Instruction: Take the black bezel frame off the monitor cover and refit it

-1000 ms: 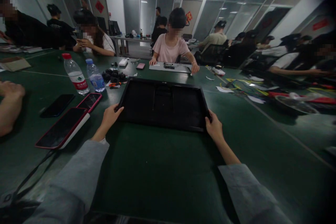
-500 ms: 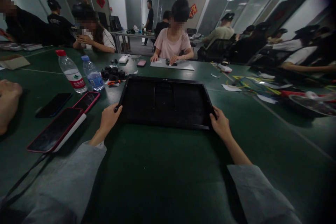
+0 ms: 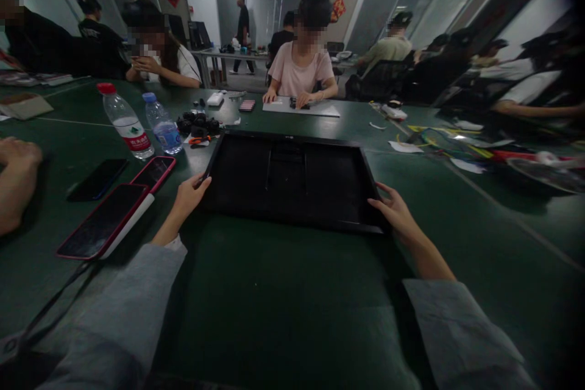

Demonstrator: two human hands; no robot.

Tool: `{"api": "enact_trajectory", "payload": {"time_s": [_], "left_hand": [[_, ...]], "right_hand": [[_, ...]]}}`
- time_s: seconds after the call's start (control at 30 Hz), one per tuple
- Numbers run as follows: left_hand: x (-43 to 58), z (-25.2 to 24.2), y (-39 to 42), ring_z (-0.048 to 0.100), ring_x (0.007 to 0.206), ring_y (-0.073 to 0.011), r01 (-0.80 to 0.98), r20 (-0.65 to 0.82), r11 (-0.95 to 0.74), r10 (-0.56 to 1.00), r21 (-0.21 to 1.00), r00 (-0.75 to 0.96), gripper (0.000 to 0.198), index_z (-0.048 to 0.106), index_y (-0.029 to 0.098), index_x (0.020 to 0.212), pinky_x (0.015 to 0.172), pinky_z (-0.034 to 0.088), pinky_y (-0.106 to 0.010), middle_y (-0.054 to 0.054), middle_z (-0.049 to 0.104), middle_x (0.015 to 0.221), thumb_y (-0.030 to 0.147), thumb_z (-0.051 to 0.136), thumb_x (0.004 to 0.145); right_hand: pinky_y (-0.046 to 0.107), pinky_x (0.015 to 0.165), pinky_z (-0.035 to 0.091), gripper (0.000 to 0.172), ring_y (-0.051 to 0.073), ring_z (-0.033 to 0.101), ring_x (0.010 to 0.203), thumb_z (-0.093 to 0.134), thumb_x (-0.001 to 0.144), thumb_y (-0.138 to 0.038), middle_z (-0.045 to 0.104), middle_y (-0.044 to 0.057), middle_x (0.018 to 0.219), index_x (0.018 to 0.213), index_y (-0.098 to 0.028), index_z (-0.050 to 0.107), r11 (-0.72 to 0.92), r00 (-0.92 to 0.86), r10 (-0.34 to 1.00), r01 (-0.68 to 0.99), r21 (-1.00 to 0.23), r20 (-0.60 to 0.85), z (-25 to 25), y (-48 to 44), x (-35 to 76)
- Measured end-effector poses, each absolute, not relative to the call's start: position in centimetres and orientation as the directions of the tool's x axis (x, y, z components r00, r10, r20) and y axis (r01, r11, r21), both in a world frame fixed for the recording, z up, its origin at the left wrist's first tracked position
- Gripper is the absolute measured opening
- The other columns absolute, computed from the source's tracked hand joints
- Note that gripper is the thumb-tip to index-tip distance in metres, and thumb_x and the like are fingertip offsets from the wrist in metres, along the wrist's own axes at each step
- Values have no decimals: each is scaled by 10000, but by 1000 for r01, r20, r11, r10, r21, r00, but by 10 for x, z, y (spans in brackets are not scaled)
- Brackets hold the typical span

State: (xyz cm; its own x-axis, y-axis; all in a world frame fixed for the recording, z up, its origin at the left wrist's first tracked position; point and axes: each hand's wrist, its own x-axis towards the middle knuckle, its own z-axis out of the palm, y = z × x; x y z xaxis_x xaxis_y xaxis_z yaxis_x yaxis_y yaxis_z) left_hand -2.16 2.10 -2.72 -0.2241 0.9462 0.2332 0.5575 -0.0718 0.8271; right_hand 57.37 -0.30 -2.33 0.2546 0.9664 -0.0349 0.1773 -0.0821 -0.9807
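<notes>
A shallow black rectangular monitor casing point(image 3: 286, 177) lies in front of me, its hollow inside facing up. My left hand point(image 3: 187, 198) is closed on its left rim, thumb on top. At the right rim, my right hand point(image 3: 395, 210) holds the casing near its near corner, with the thumb over the edge and the other fingers partly hidden outside it. The casing's right end sits a little closer to me than its left. Whether its underside touches the green table point(image 3: 283, 292) I cannot tell.
To the left are two water bottles point(image 3: 130, 128), phones point(image 3: 105, 219), a dark strap and another person's bare arm point(image 3: 18, 183). Black parts point(image 3: 196, 125) lie beyond them. Cables point(image 3: 439, 137) and a bowl point(image 3: 543, 173) are at right. A person in pink point(image 3: 301, 70) sits opposite.
The casing's right end has moved right and toward me, along with my right hand, whose fingers look less tightly wrapped. My left hand stays on the left rim.
</notes>
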Motion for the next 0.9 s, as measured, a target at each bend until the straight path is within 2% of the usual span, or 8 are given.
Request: {"api": "enact_trajectory", "payload": {"time_s": [0.1, 0.23, 0.4, 0.53, 0.6, 0.77, 0.9], "left_hand": [[-23, -25, 19, 743, 1136, -334, 606, 243, -99, 957, 789, -159, 596, 754, 131, 1291, 1043, 560, -455, -158, 784, 1259, 581, 632, 920], [-19, -23, 15, 752, 1096, -324, 679, 261, -117, 959, 725, -113, 554, 750, 167, 1301, 982, 575, -423, -136, 800, 1207, 566, 610, 942], [-11, -21, 10, 759, 1048, -323, 720, 281, -103, 951, 687, -132, 558, 748, 163, 1308, 948, 566, -407, -141, 810, 1147, 568, 615, 948], [-10, -17, 11, 744, 1055, -317, 744, 326, -102, 931, 661, -162, 470, 799, 174, 1180, 979, 546, -412, -132, 808, 1151, 527, 553, 989], [-12, -17, 13, 737, 1057, -302, 720, 355, -107, 913, 686, -202, 437, 798, 167, 1157, 992, 540, -409, -136, 799, 1173, 480, 542, 991], [-24, -22, 18, 742, 948, -247, 611, 375, -77, 848, 788, -375, 379, 749, 152, 1195, 943, 558, -376, -125, 795, 1114, 370, 632, 908], [-33, -20, 14, 734, 935, -248, 671, 372, 16, 823, 741, -430, 263, 753, 193, 1068, 937, 552, -380, -95, 797, 1071, 360, 665, 884]], "right_hand": [[474, 797, 692, 948, 311, 784, 913, 849, 759, -507, 796, 77, 1106, 1595, -337, 437, -139, 271, 958, 167, -976, -90, -13, -14, 573], [464, 861, 685, 862, 325, 773, 1032, 839, 764, -543, 761, 93, 1277, 1537, -304, 540, -69, 290, 957, 236, -969, 2, -23, -12, 572], [495, 911, 667, 917, 325, 769, 1036, 861, 717, -562, 775, 98, 1224, 1530, -262, 560, -7, 323, 943, 251, -968, 77, -40, 0, 573], [525, 1001, 628, 929, 329, 757, 1082, 885, 661, -522, 778, 97, 1207, 1500, -244, 598, 49, 358, 926, 199, -979, 119, -41, 3, 573], [539, 1032, 611, 920, 337, 752, 1099, 888, 646, -495, 781, 99, 1188, 1485, -237, 611, 68, 376, 918, 168, -983, 128, -41, 2, 571], [545, 1125, 551, 766, 330, 720, 1186, 855, 651, -400, 762, 88, 1231, 1376, -238, 672, 99, 472, 867, 155, -983, 161, -36, -3, 575], [459, 1152, 517, 577, 300, 692, 1220, 774, 689, -275, 724, 118, 1301, 1257, -210, 692, 97, 616, 760, 204, -974, 205, -29, -9, 590]]}}
